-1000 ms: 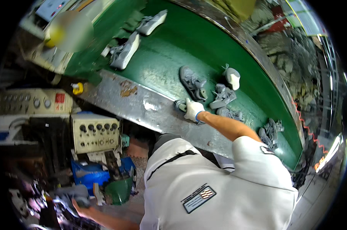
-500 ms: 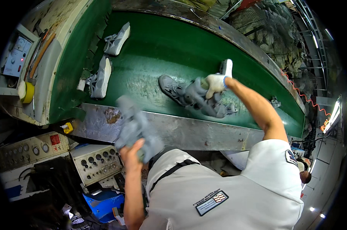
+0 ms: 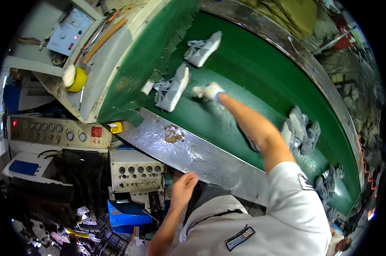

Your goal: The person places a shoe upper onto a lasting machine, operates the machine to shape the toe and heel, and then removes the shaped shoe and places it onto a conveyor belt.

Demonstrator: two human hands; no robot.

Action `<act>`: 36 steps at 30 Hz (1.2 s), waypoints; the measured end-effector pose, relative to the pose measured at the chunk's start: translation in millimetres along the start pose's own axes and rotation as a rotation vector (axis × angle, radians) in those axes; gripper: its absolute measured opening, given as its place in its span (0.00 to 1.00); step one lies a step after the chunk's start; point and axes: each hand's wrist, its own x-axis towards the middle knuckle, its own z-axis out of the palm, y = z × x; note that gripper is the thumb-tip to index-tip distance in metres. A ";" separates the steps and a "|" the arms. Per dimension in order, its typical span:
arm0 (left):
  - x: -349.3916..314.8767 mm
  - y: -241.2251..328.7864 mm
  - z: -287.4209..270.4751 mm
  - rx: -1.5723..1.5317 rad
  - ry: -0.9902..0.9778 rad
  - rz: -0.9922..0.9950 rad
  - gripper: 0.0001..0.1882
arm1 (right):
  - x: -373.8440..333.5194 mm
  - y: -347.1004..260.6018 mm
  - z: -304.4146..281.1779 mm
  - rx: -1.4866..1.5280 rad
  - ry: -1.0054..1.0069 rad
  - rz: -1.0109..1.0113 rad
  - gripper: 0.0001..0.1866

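Over the green conveyor-like surface (image 3: 240,68), my right hand (image 3: 210,91) in a white glove reaches left with its fingers stretched out and nothing visible in them. Just left of it, a grey shoe with a pale sole (image 3: 172,89) lies on its side. A second grey shoe (image 3: 205,49) lies beyond that one. My bare left hand (image 3: 185,187) is at the near metal edge, fingers extended and holding nothing. My right forearm partly hides a shoe. To the right of that arm lie several grey shoes (image 3: 301,128), with more grey pieces (image 3: 327,185) farther right.
A metal ledge (image 3: 210,155) borders the green surface on the near side. Control boxes with knobs (image 3: 137,173) stand below left. At upper left are a yellow tape roll (image 3: 75,80) and a wooden-handled tool (image 3: 103,40). Bundled sacks (image 3: 286,17) lie beyond the far rim.
The blurred grey shoe is out of my left hand. My right hand has left the grey shoes and moved left toward the shoe at the left end. The view has turned left.
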 end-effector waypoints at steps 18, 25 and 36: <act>-165.2 -33.0 -217.6 -0.299 0.928 0.389 0.20 | -249.2 -25.8 270.1 1.194 -1.206 0.085 0.34; -235.9 -66.6 -291.8 -0.676 0.836 0.286 0.15 | -405.0 -60.4 409.6 0.781 -1.058 0.321 0.23; -306.7 -168.5 -340.4 -1.030 1.300 0.526 0.26 | -467.5 -93.3 560.1 0.304 -1.117 -0.216 0.33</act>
